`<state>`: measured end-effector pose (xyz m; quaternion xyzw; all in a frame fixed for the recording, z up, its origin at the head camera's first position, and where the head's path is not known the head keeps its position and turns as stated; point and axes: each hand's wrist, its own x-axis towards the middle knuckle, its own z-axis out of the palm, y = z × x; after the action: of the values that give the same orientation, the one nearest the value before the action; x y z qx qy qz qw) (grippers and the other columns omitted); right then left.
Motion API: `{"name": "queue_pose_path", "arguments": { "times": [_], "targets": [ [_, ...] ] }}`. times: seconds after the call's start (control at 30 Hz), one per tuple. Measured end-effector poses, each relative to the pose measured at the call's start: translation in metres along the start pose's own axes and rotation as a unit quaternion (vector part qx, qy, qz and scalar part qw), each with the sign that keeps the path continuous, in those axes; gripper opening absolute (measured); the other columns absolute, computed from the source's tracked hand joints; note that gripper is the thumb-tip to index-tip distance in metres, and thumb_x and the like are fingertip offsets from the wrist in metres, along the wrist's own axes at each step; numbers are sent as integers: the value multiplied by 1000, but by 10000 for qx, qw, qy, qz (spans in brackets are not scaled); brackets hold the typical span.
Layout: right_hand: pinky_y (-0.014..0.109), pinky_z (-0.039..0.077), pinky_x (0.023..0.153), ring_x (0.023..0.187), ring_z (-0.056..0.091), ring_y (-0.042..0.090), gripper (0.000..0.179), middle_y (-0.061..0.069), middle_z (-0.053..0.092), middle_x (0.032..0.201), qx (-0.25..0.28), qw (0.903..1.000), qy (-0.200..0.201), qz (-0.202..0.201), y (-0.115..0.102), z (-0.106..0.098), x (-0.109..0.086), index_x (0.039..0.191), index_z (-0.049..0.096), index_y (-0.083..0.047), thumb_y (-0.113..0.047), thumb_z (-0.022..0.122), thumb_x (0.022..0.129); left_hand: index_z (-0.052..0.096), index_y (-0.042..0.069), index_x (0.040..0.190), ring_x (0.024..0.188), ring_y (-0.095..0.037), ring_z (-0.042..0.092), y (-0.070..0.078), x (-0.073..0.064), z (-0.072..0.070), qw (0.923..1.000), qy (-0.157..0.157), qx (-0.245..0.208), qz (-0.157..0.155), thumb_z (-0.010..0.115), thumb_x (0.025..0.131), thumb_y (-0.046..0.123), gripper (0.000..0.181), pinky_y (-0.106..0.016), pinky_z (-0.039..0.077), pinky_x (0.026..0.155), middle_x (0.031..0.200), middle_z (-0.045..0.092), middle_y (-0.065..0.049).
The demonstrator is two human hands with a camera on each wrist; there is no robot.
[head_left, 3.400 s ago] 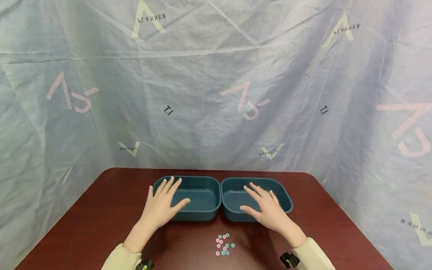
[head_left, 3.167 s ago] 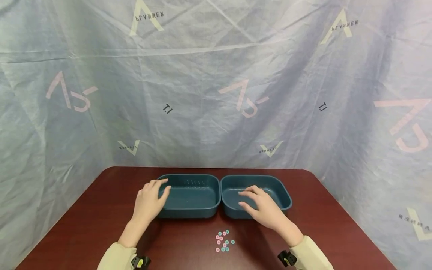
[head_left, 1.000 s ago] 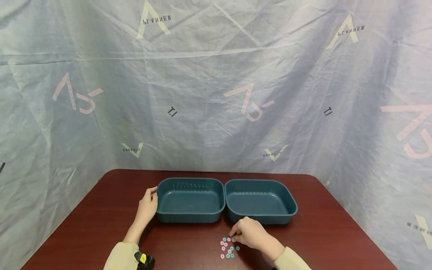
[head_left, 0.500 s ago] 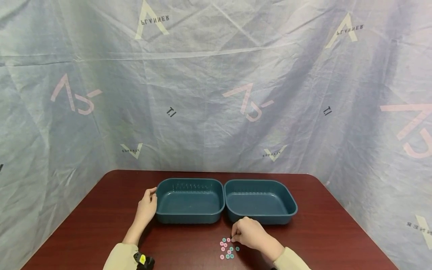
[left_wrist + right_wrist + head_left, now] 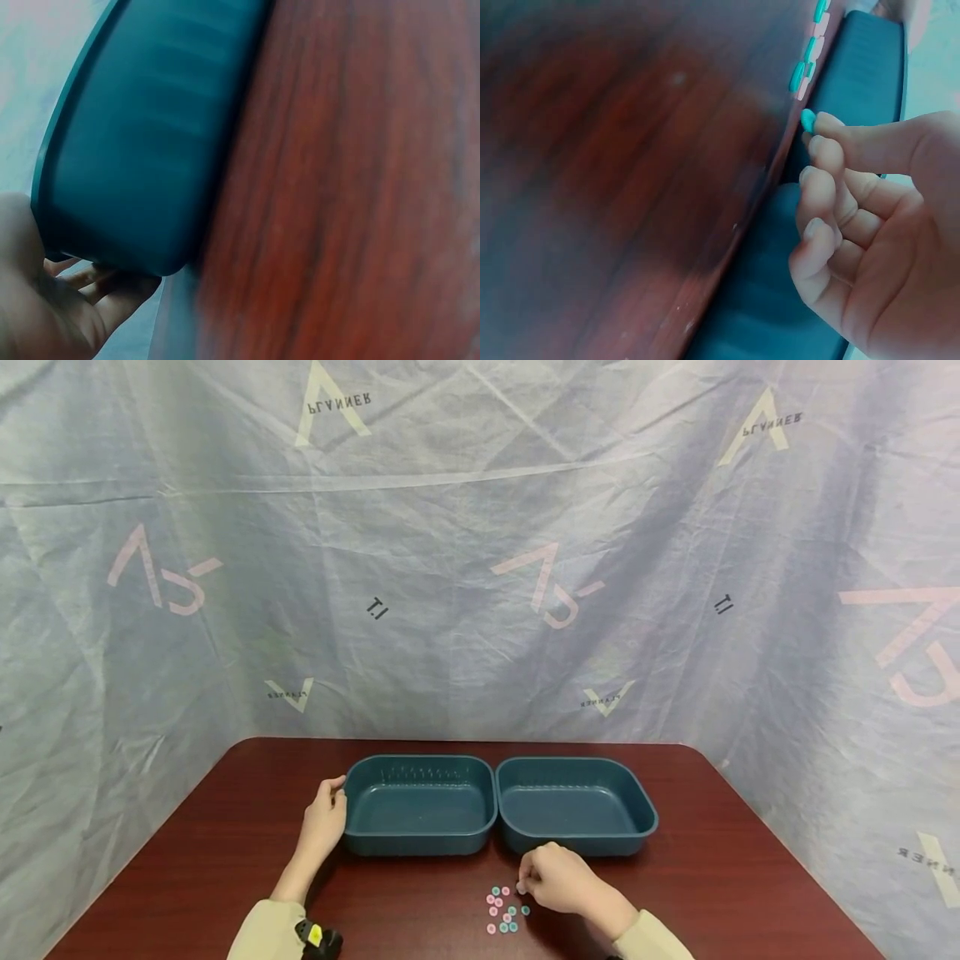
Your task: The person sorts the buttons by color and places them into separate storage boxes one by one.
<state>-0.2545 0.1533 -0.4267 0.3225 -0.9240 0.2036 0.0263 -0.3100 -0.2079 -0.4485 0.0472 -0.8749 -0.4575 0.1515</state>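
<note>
In the head view my right hand [image 5: 558, 878] is close over the table, just right of a cluster of pink and teal buttons [image 5: 492, 911]. Its thumb and index fingertip pinch a small round teal button [image 5: 808, 120], seen edge-on in the right wrist view; the other fingers are curled in. My left hand [image 5: 322, 822] rests against the outer left end of the left blue-green bin [image 5: 420, 845]. From the left wrist, its fingers [image 5: 124, 304] lie along the bin's corner, partly hidden behind it.
A matching right bin [image 5: 577, 847] stands right beside the left one, their near rims touching or nearly so. Both sit toward the back of the dark red wooden table [image 5: 187, 877]. A printed grey cloth [image 5: 450, 568] hangs behind and at the sides.
Both hands were spread above the bins at first. The left moved to the left bin's end; the right came down to the buttons, pinched a teal one and shifted slightly away from the cluster.
</note>
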Motion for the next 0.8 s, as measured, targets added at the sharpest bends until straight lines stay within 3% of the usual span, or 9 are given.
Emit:
{"name": "queue_pose_path", "arguments": {
  "times": [0.17,0.57,0.8],
  "targets": [
    [16,34,46,48,34,-4,14,-14,54,56,175,9998,96,-1,-1,-4,-3,69,67,-12,-2,65,79,38,0,137,108,-43,54,1,-1,-1,10000,-11,43,-17,29,101,14,40,-50,43,83,128,51,-31],
    [18,39,51,53,42,-3,12,-11,62,68,794,9962,368,1,-5,-21,-2,75,66,-16,-13,65,87,38,0,138,111,-43,53,-3,0,-1,10000,-41,-67,-53,29,100,14,41,-51,43,85,128,50,-31],
    [18,42,55,56,44,-3,9,-14,57,69,822,9926,876,-194,-8,-28,3,79,66,-18,-14,66,87,38,2,138,119,-44,49,-3,-1,0,9992,-81,-350,-155,32,100,14,40,-51,43,90,133,47,-31]
  ]
}}
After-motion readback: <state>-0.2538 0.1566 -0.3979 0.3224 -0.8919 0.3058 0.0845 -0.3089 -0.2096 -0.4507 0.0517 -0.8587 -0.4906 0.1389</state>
